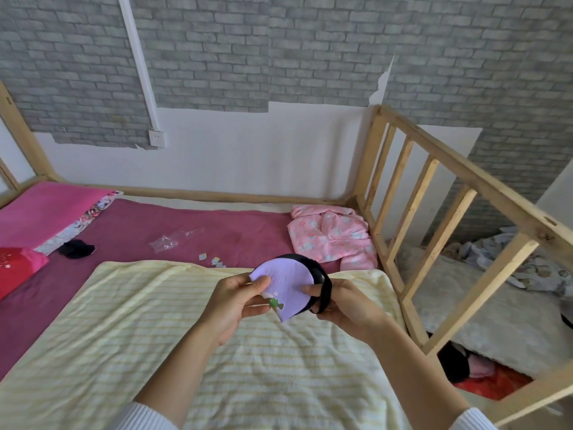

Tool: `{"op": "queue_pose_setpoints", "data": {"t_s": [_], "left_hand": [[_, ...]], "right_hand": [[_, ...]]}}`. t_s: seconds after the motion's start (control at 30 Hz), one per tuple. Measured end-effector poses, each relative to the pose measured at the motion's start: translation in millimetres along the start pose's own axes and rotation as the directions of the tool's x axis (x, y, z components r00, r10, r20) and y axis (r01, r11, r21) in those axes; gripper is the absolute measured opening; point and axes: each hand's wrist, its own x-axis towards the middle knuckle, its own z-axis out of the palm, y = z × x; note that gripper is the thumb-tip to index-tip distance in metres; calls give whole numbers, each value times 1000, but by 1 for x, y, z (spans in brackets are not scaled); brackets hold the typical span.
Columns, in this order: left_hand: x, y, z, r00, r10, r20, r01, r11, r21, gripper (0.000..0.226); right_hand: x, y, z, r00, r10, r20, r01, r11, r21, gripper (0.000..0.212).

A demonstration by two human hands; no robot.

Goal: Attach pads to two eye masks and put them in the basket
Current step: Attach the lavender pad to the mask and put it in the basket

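You hold the eye mask (283, 285) up in the centre of the frame, above the yellow striped blanket (186, 336). Its lilac face is turned to you, folded into a rounded half shape, with a small green and white print near its lower left edge; no writing on it can be read. The black backing shows along its upper right rim, and the black strap (325, 290) loops down on the right.

Your left hand (235, 302) pinches the mask's left edge, thumb on the lilac face and fingers clamped behind it. Your right hand (344, 302) grips the right side, fingers closed on the mask with the strap hanging over them.

Beyond the blanket, on the dark pink sheet (130, 225), a few small pale squares (214, 260) lie scattered just left of the mask's top; whether they carry print is too small to tell. A clear plastic bag (170, 240) lies further up and left, and a black item (76, 248) sits at the left of the frame near a pink pillow (43, 209). A pink patterned garment (335, 237) lies crumpled to the upper right of the mask, against the wooden bed rail (434, 187).
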Motion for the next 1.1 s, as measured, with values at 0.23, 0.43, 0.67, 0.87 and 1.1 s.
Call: {"op": "queue_pose_setpoints", "data": {"t_s": [0.23, 0.43, 0.67, 0.87, 1.1], "left_hand": [[3, -31, 25, 983, -127, -128, 80, 943, -324, 12], [0, -38, 29, 895, 160, -416, -80, 976, 203, 23], [-22, -53, 58, 890, 444, -105, -239, 651, 721, 14], [-49, -58, 40, 850, 466, -247, -99, 600, 794, 14], [-118, -55, -47, 814, 359, -457, 32, 758, 652, 9]], "right_hand": [[2, 17, 18, 991, -62, -115, 63, 998, 4, 8], [9, 20, 14, 893, 83, -442, 27, 971, 237, 7], [9, 27, 42, 903, 338, -264, -147, 823, 548, 13], [7, 44, 62, 923, 368, -111, -271, 828, 491, 5], [7, 63, 110, 911, 401, 100, -413, 894, 172, 5]]}}
